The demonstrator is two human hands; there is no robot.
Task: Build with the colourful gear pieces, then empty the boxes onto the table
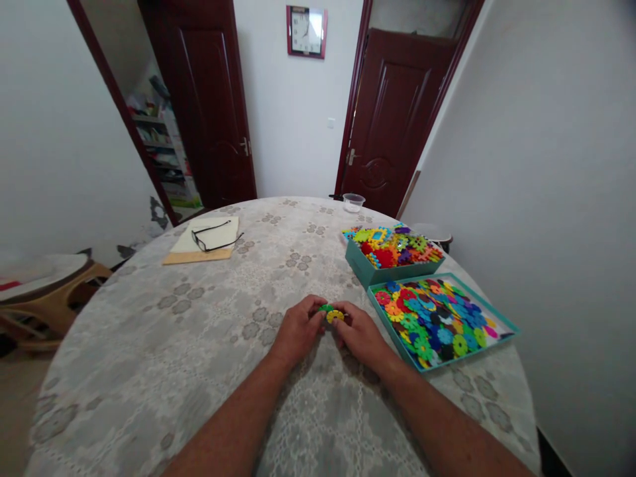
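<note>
Over the middle of the table, both hands come together around two small notched plastic discs. My left hand (301, 323) pinches the green disc (326, 308) between thumb and fingers. In my right hand (358, 332) is the yellow disc (334, 317), held at its edge by closed fingertips. The discs touch or overlap; whether they are interlocked I cannot tell. To the right lies a shallow teal tray (397, 341) full of loose notched discs in many colours.
Behind the tray stands a deeper teal box (368, 268) heaped with colourful plastic pieces. Black glasses (201, 242) rest on a pale pad (218, 228) at the left. A clear plastic bowl (353, 203) sits at the far edge of the flower-patterned tablecloth (163, 371).
</note>
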